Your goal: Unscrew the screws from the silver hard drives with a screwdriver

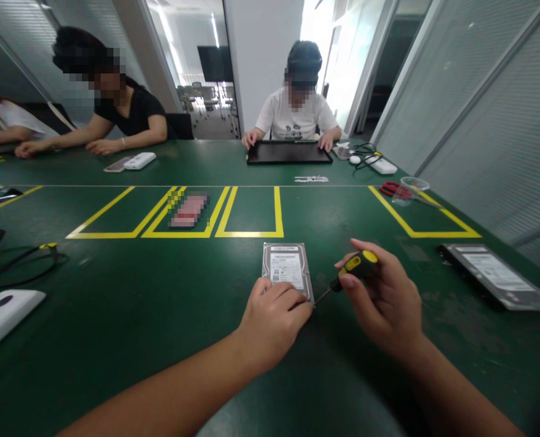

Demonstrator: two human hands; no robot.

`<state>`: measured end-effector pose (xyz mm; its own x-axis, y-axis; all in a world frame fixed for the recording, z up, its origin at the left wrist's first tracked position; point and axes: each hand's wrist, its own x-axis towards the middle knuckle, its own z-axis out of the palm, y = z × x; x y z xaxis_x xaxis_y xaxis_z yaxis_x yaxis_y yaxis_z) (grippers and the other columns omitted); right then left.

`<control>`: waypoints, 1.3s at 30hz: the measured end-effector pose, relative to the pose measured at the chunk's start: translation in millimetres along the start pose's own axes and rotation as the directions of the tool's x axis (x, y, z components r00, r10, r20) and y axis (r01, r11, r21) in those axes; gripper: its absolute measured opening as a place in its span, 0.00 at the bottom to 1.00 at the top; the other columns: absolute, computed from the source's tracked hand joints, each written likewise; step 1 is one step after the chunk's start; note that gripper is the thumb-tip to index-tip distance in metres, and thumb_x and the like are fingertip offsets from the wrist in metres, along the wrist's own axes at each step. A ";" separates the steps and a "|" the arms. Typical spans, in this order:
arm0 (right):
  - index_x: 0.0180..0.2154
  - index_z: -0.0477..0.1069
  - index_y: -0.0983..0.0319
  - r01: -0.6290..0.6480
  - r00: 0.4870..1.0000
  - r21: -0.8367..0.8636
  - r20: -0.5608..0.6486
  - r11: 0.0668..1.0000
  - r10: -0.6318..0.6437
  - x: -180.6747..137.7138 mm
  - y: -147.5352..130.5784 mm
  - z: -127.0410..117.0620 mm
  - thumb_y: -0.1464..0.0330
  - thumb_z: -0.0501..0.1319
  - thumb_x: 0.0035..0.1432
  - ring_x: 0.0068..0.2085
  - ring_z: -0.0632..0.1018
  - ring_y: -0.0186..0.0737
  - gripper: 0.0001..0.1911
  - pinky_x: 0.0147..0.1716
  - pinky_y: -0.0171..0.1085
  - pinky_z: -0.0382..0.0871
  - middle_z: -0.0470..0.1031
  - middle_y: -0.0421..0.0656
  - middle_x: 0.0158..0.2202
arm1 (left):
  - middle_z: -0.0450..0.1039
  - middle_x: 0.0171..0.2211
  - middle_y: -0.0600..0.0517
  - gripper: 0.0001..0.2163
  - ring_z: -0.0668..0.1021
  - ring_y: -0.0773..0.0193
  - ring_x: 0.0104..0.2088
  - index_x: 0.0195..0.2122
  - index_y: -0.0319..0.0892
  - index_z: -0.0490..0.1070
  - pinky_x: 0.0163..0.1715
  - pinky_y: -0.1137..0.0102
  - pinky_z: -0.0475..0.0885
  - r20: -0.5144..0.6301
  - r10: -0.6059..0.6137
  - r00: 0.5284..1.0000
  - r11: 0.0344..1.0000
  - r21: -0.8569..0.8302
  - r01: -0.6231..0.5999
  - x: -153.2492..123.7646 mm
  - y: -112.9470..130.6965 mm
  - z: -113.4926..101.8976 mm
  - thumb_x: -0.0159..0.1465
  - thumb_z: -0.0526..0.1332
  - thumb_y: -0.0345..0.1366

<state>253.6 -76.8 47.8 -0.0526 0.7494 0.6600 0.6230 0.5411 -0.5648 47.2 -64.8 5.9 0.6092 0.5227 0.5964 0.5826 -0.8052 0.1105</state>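
Clasped across the near end of a hard drive [292,266], the person's left hand [274,321] holds it on the green table [160,303]. To its right, the right hand [388,300] grips a yellow-and-black screwdriver [358,267] (its tip at the drive's near right corner, contact too small to tell). Farther right on the table lies a second drive [502,274], label facing up.

A labelled hard drive [287,262] lies flat beside a tilted yellow-black screwdriver [359,265].
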 end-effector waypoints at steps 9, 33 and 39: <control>0.61 0.61 0.58 0.014 1.000 -0.025 0.009 1.000 -0.013 0.1 -0.6 -0.7 0.67 0.61 0.63 0.37 0.80 0.36 0.26 0.41 0.37 0.77 0.78 0.43 0.42 | 0.80 0.38 0.56 0.04 0.77 0.61 0.41 0.41 0.46 0.75 0.36 0.61 0.56 0.015 -0.002 1.000 1.000 0.005 0.002 -0.1 0.3 0.1 0.69 0.60 0.32; 0.56 0.66 0.54 0.182 0.983 0.235 -0.024 0.955 -0.182 0.1 -3.8 -2.6 0.74 0.65 0.57 0.44 0.74 0.43 0.27 0.34 0.40 0.72 0.69 0.46 0.46 | 0.80 0.37 0.53 0.06 0.76 0.60 0.40 0.42 0.46 0.76 0.36 0.63 0.56 -0.009 0.004 1.000 1.000 0.002 -0.004 -0.4 0.3 2.0 0.70 0.59 0.33; 0.53 0.71 0.55 0.094 0.993 0.209 -0.084 0.973 -0.078 1.5 -12.0 -3.6 0.76 0.65 0.57 0.40 0.73 0.39 0.23 0.32 0.38 0.69 0.69 0.45 0.43 | 0.79 0.36 0.52 0.07 0.76 0.61 0.39 0.40 0.45 0.76 0.36 0.63 0.56 -0.003 -0.009 1.000 1.000 0.000 0.009 1.3 2.3 0.1 0.70 0.58 0.32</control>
<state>248.8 -83.6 57.4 -0.0353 0.6702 0.7414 0.4382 0.6771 -0.5912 49.4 -65.9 6.8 0.6028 0.5288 0.5976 0.5877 -0.8007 0.1157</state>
